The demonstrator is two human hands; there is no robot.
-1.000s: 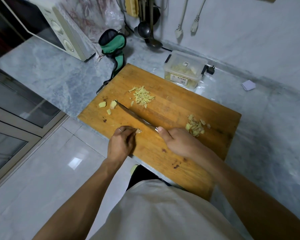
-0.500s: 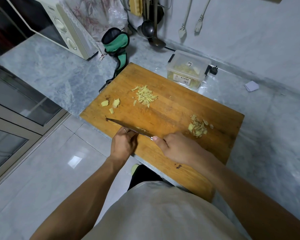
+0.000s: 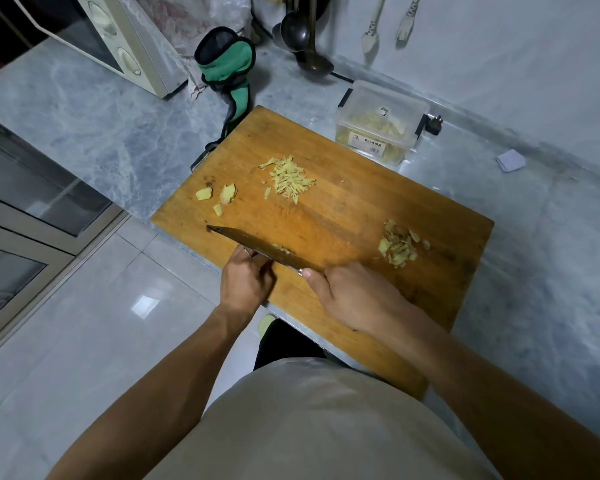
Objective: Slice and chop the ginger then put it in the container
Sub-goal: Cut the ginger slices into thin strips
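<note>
Ginger shreds, pale yellow (image 3: 289, 179): far on wooden chopping board (image 3: 343, 209). Right hand (image 3: 355, 294) fingers clamped on dark steel knife (image 3: 257, 245); left hand (image 3: 245, 284) fingers curled beside blade, grasp unclear.

The person wears a pale beige, short-sleeved top (image 3: 312, 427) that fills the lower middle of the head view; its cloth is plain, with no print or marking to be seen. Both forearms are bare, with no sleeves reaching them. The left hand (image 3: 245, 284) carries a thin ring (image 3: 246, 251) on one finger. The right hand (image 3: 355, 297) shows no ring or band. Dark trousers (image 3: 288, 344) show just above the top's hem.
</note>
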